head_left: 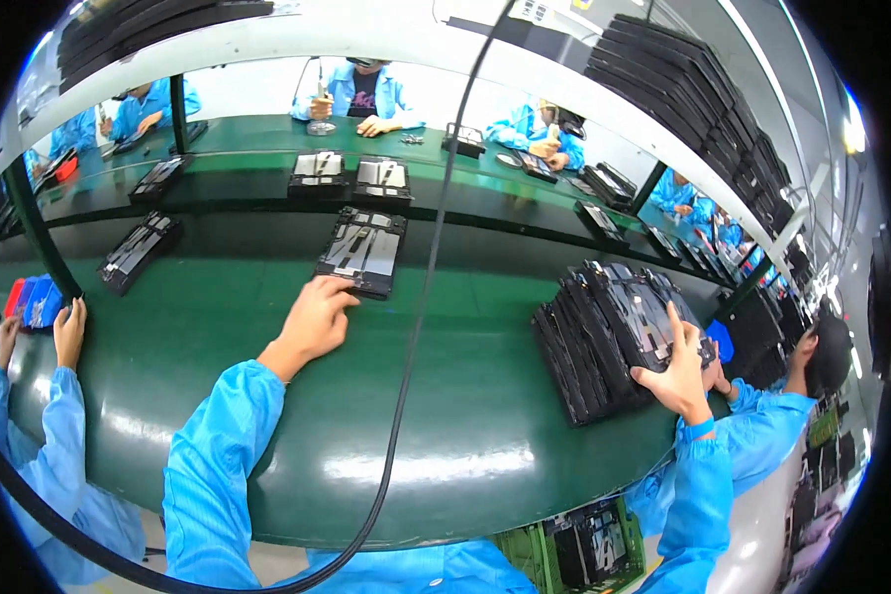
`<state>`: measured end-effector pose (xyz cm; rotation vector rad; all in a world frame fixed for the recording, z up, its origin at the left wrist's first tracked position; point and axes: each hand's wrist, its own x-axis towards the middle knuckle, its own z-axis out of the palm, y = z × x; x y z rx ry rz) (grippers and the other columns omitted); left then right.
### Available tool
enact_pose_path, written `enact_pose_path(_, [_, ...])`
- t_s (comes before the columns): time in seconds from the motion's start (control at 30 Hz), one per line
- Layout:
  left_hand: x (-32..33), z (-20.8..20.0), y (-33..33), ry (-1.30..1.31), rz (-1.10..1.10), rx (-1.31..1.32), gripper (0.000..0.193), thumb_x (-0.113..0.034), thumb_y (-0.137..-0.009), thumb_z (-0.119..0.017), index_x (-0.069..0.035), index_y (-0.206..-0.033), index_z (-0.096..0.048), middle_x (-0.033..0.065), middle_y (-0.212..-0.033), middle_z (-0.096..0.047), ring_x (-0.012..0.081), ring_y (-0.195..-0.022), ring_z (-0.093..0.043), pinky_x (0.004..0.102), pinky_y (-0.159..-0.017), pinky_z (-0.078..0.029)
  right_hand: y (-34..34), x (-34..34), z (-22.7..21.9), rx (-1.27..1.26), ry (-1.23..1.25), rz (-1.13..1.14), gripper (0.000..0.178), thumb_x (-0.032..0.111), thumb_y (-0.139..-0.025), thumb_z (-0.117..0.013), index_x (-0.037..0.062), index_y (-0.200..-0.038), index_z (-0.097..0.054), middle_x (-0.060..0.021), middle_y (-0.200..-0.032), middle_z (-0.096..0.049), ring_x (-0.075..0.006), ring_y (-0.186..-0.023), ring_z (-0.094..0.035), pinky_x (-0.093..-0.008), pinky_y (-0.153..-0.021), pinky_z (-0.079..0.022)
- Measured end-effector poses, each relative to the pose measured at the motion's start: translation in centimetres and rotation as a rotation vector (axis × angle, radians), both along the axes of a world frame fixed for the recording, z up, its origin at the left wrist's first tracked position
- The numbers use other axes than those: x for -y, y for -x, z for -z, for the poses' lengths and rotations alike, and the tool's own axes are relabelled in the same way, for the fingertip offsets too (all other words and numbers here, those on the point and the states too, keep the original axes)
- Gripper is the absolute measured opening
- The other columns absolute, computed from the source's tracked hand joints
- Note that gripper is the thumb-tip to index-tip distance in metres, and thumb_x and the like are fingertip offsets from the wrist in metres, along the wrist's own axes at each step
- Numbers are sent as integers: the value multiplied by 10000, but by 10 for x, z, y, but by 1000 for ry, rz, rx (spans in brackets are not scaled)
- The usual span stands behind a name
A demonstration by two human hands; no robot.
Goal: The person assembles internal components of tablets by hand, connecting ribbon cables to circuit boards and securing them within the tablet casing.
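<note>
My left hand (315, 319) is closed at the near left edge of a black tray (368, 289), with its fingertips against that edge. In this tray lie flat silver and black device parts (364, 246). Toward the right, my right hand (677, 374) rests on the near side of a stack of black trays (586, 351). Its fingers are spread, with the index finger stretched over the top tray (639, 302) and the thumb apart at the edge. Similar device parts show in that top tray.
Another loaded tray (139, 252) stands at the left, and several more line the raised shelf (247, 193). A black cable (428, 287) hangs across my view. Co-workers sit on both sides and opposite. A green crate (530, 559) stands below the table's near edge.
</note>
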<state>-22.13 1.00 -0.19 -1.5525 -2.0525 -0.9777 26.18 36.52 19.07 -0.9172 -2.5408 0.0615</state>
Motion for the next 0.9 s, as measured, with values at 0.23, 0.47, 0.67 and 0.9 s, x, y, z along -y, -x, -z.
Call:
enact_pose_path(0.23, [-7, -9, -67, -74, 267, -71, 405, 43, -745, -702, -74, -1123, -789, 188, -1394, -694, 438, -1322, -627, 551, -1138, -511, 8, 63, -6, -81, -446, -11, 1130, 360, -518, -904, 192, -1582, -565, -235, -1412, -465, -495, -1362, -458, -595, -1186, -369])
enact_pose_path(0.47, [-4, -21, -92, -91, 247, -16, 418, 68, -749, -686, -44, -1143, -772, 214, -1476, -641, 449, -1336, -618, 543, -1131, -518, 16, 104, 12, -88, -586, 51, 1112, 371, -565, -919, 192, -1600, -556, -228, -1396, -447, -559, -1516, -337, -712, -1253, -262])
enact_pose_path(0.67, [-8, -16, -92, -54, 215, 90, 426, 81, -771, -661, -29, -1166, -777, 228, -1471, -638, 458, -1340, -609, 542, -1128, -523, 11, 65, 19, -217, -556, 94, 1140, 340, -534, -933, 184, -1595, -545, -234, -1387, -449, -543, -1469, -392, -673, -1230, -318])
enact_pose_path(0.9, [-4, -21, -96, -140, 272, 39, 408, 97, -774, -662, -61, -1132, -778, 149, -1399, -690, 401, -1284, -627, 495, -1084, -530, -9, 92, 0, -282, -597, -36, 1149, 375, -544, -899, 98, -1595, -529, -234, -1378, -465, -517, -1408, -438, -675, -1216, -343])
